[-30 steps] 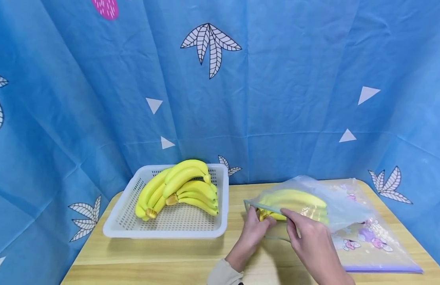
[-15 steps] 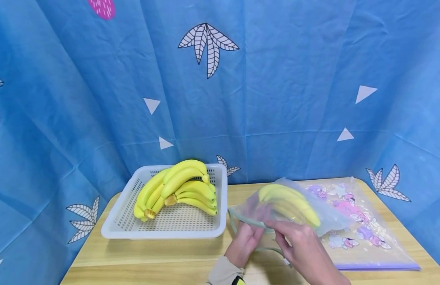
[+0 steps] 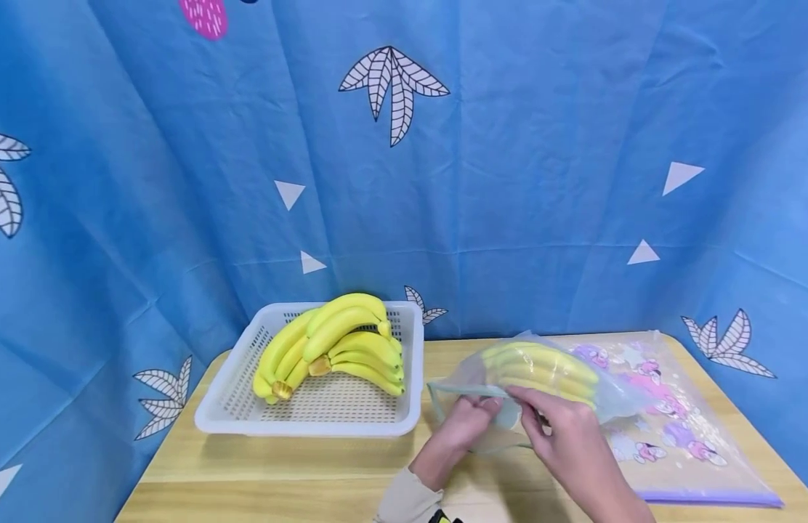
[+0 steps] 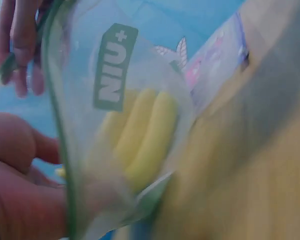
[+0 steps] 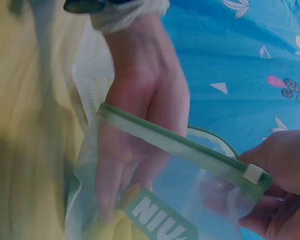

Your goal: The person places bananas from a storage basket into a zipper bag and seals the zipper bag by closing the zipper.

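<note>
A clear zip bag with a green top strip (image 5: 155, 135) and a "NIU" label contains a bunch of bananas (image 3: 541, 370). My left hand (image 3: 468, 421) is partly inside the bag's mouth. Through the plastic in the right wrist view, the left hand's fingers (image 5: 107, 192) look extended toward the bananas' stem end; the fingertips are blurred. My right hand (image 3: 570, 436) pinches the bag's rim at its right end, beside the white slider (image 5: 253, 173). In the left wrist view the bananas (image 4: 145, 132) show through the bag wall.
A white perforated basket (image 3: 211, 407) on the left holds more banana bunches (image 3: 341, 341). On the right of the wooden table (image 3: 260, 479) lies a flat, printed clear bag with a purple strip (image 3: 711, 497), partly under the filled bag. A blue curtain (image 3: 528, 181) hangs behind.
My left hand has let go of the banana stem and drawn back toward the bag's mouth. The bananas now lie deeper inside. My right hand has kept its pinch on the rim.
</note>
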